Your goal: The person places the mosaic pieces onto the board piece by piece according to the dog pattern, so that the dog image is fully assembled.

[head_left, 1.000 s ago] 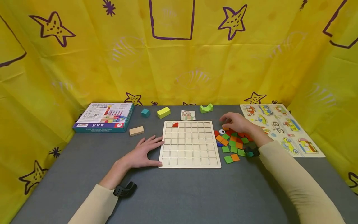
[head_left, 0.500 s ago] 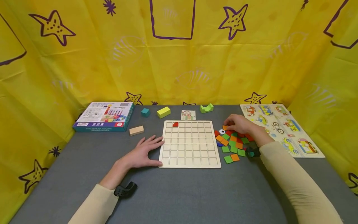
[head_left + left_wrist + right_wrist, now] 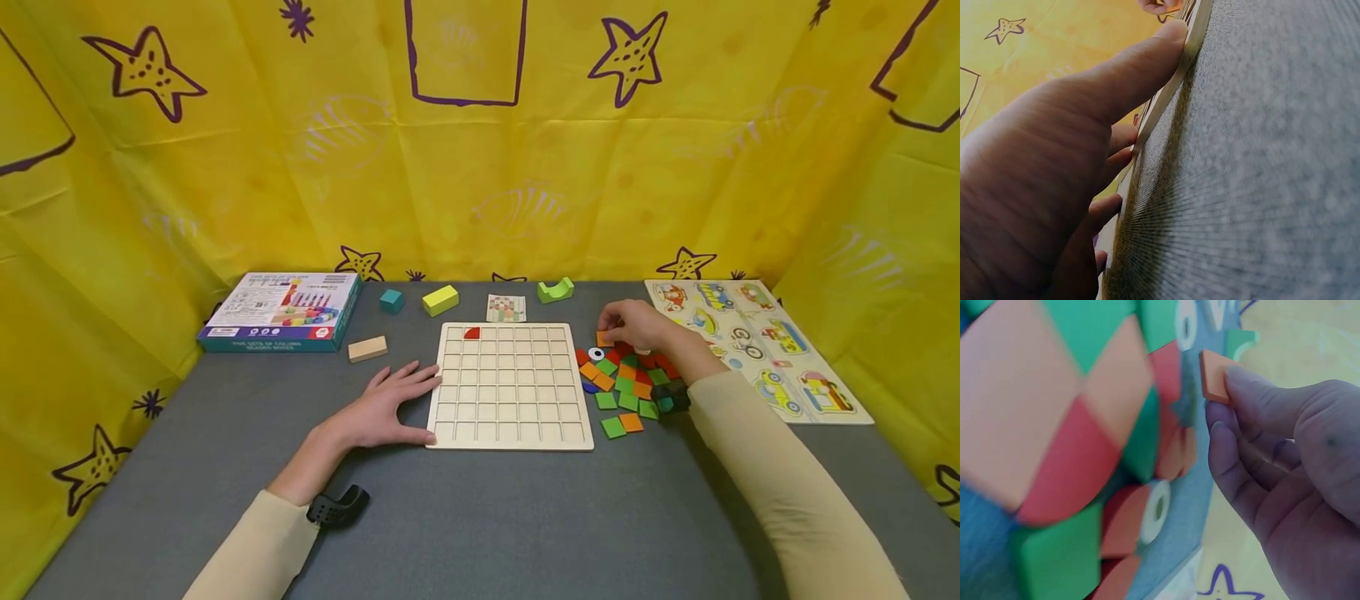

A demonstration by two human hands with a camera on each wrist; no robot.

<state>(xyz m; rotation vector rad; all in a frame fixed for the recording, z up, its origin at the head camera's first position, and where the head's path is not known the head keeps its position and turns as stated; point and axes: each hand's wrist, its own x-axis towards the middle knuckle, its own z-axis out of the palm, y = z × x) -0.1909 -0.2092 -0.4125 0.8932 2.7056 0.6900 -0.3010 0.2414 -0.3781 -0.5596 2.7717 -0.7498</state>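
Note:
A wooden grid board point(image 3: 507, 387) lies on the grey table, with one red quarter-round tile point(image 3: 472, 333) in a top-row cell. My left hand point(image 3: 390, 408) rests at the board's left edge, fingers spread and straight; in the left wrist view its thumb point(image 3: 1141, 65) touches the board's side. Over the pile of colored tiles point(image 3: 626, 383) right of the board, my right hand point(image 3: 633, 325) pinches an orange square tile point(image 3: 1215, 376) between thumb and fingers. Green, orange and red tiles and white rings fill the near part of the right wrist view.
A small picture card point(image 3: 506, 308) lies behind the board, between a yellow block point(image 3: 440, 301) and a green arched block point(image 3: 555, 290). A teal cube point(image 3: 392, 301), a plain wooden block point(image 3: 367, 348) and a boxed toy point(image 3: 281, 312) stand left. A picture puzzle board point(image 3: 757, 350) lies right.
My right hand has gone from reaching into the far side of the pile to holding the orange tile there, shifting only slightly. My left hand has stayed at the board's edge.

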